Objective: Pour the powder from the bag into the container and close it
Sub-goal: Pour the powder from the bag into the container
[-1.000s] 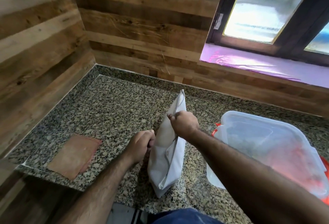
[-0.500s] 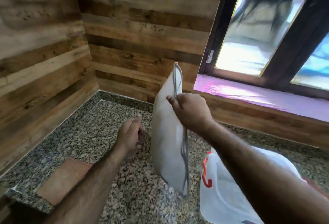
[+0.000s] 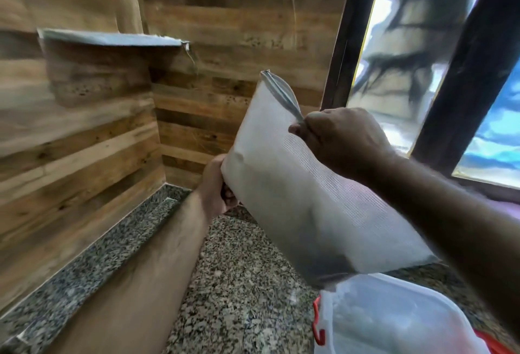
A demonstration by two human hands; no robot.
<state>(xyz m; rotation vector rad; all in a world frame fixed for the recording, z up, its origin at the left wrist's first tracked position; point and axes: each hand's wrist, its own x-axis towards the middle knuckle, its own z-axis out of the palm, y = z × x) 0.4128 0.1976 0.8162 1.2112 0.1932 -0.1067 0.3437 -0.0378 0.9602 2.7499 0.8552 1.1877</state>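
Bag (image 3: 304,193): white, zip-topped, mesh-textured face; held in the air at centre frame, tilted, zip end toward upper centre, bottom corner toward lower right. Half a second ago it hung nearly upright from one hand above the counter; a second ago it stood on the counter. Now raised higher, canted over and held from both sides.

Right hand (image 3: 340,139): centre right, thumb and fingers pinched on the zip edge. Zip appears closed for most of its length; whether it has begun to part, cannot tell.

Left hand (image 3: 216,184): left of centre, fingers curled round the bag's left edge. It was free of the bag half a second ago.

Container (image 3: 394,317): translucent plastic, red clasp at its left side, lower right of frame, directly beneath the bag's lower corner, apart from it. Lid seems seated; uncertain.

Counter (image 3: 239,283): speckled granite, lower centre.

Status, as judged: bag lifted and braced for opening; pouring not yet begun; the container likely needs opening first.
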